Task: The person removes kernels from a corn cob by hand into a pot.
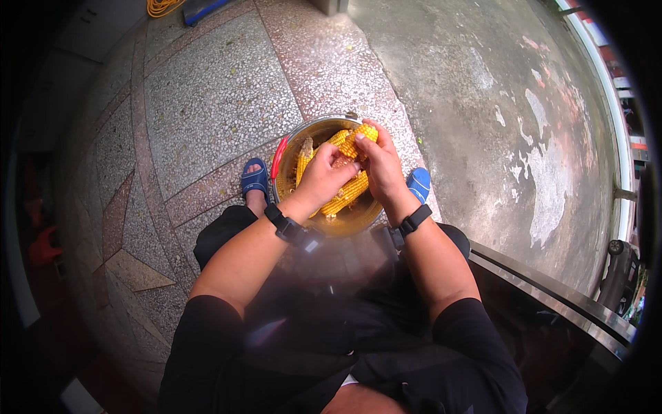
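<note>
My right hand [384, 164] holds an ear of yellow corn [360, 141] over a round metal pot [280, 192], thumb on its kernels. Between the thumb and forefinger of my left hand [325, 175] shows a rough, reddish part that looks like the ear's bare cob end. Several more ears lie inside the pot, one yellow ear [347, 195] beneath my hands and another ear [304, 160] leaning at the left wall. A red grip [279, 157] covers the handle on the pot's left. My hands hide part of the contents.
Blue slippers stand on either side of the pot, a left slipper [255, 178] and a right slipper [419, 183]. Terrazzo paving [222, 98] meets stained concrete [465, 129] to the right. An orange coiled cord [163, 6] lies at the top left. Shiny dark stone edging [548, 295] runs at lower right.
</note>
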`<state>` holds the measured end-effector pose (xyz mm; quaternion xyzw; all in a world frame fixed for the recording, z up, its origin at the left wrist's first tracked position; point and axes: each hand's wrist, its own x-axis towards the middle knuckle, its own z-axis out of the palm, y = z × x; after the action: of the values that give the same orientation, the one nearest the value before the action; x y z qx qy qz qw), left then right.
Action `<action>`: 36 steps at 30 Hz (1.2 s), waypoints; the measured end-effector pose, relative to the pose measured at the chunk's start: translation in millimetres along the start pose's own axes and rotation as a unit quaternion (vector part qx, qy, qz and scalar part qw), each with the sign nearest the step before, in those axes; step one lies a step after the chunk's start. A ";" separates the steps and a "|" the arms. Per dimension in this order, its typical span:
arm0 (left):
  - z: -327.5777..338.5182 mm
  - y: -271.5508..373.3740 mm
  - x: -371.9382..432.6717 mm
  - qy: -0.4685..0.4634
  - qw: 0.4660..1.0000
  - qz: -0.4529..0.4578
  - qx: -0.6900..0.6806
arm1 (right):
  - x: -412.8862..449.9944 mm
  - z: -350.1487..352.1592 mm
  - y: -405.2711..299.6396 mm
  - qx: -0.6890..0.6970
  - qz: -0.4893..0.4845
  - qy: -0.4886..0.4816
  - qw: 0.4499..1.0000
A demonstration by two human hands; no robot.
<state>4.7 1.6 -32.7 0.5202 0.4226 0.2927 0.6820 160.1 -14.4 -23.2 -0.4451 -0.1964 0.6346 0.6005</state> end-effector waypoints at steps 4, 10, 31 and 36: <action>0.8 0.5 -1.2 0.018 0.998 0.044 0.030 | -0.2 0.9 1.6 0.000 -0.008 0.015 1.000; 3.8 14.9 -5.6 0.018 1.000 0.017 0.015 | 1.3 -1.1 1.0 -0.012 0.002 0.046 0.999; 0.5 17.7 -3.7 -0.015 0.991 -0.074 -0.112 | 0.6 0.5 1.7 0.001 -0.005 0.025 1.000; 2.2 21.1 -4.6 -0.008 0.987 -0.083 -0.137 | 1.4 -0.3 1.6 0.001 0.003 0.035 0.999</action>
<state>5.3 2.7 -11.0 0.3872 0.4146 0.2864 0.7722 159.6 -13.5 -25.1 -0.4671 -0.1728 0.6207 0.6055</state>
